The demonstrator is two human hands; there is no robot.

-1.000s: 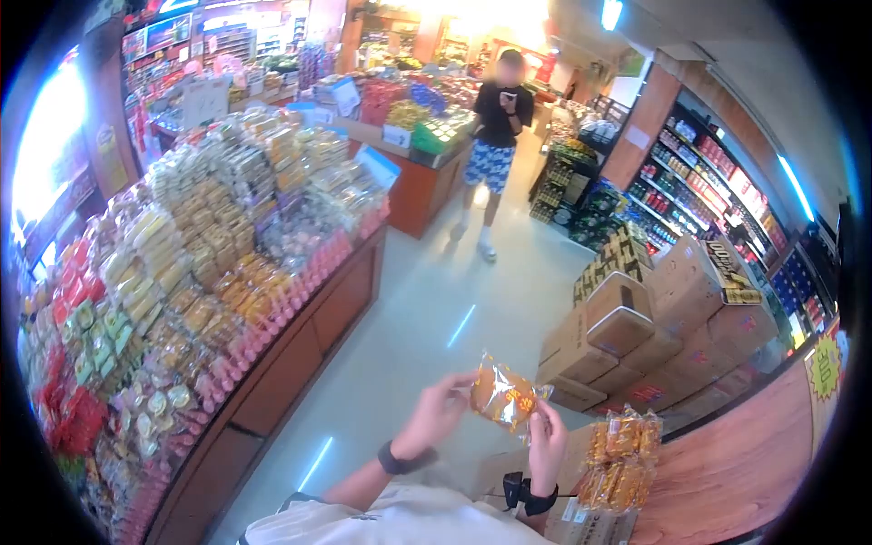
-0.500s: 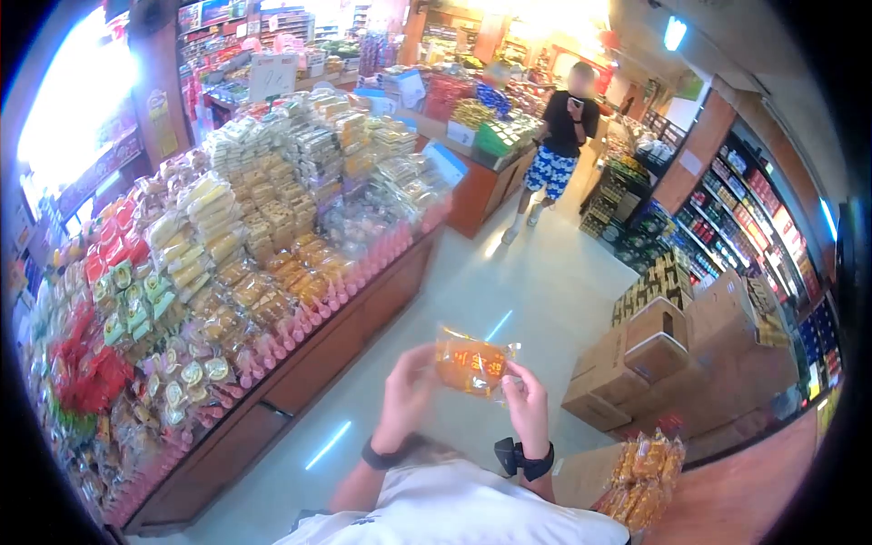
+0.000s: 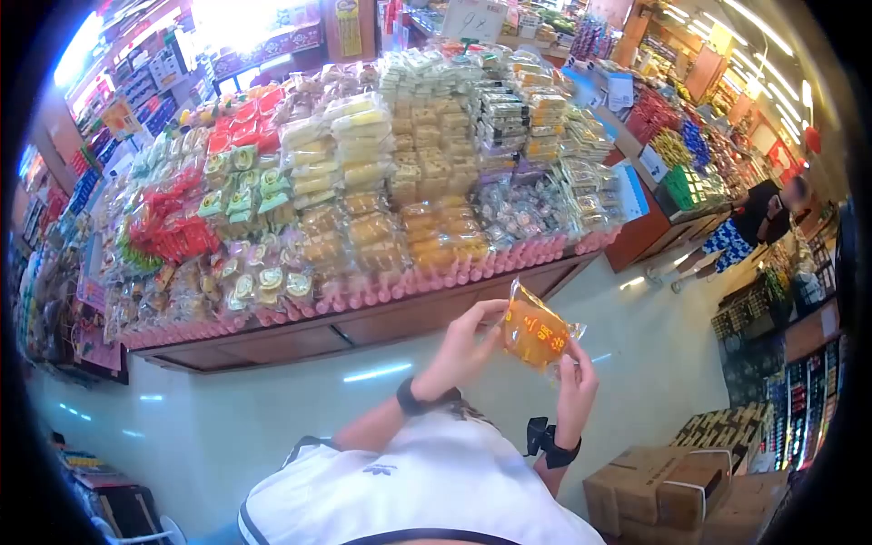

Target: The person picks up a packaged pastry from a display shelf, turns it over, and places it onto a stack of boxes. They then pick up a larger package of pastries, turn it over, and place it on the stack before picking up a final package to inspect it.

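Note:
A clear packet with a golden-brown pastry (image 3: 536, 332) inside is held up in front of my chest, tilted, with yellow and red lettering on the wrapper. My left hand (image 3: 468, 343) pinches its left edge, wearing a black wristband. At the packet's lower right corner, the thumb and fingers of my right hand (image 3: 576, 386) are closed on the wrapper; a black device is strapped to that wrist. Beyond the hands, similar orange-brown packets (image 3: 442, 234) lie on the front of the display counter (image 3: 381, 322).
Wrapped snacks, among them red packets (image 3: 245, 123), are heaped on the counter behind a pink edging. A white price sign (image 3: 472, 20) stands at the back. Cardboard boxes (image 3: 663, 490) sit at lower right. A person (image 3: 763, 213) stands in the right aisle.
My view and body have turned left, so the snack counter now lies straight ahead and the person appears farther right. The packet stays between both hands and is more tilted.

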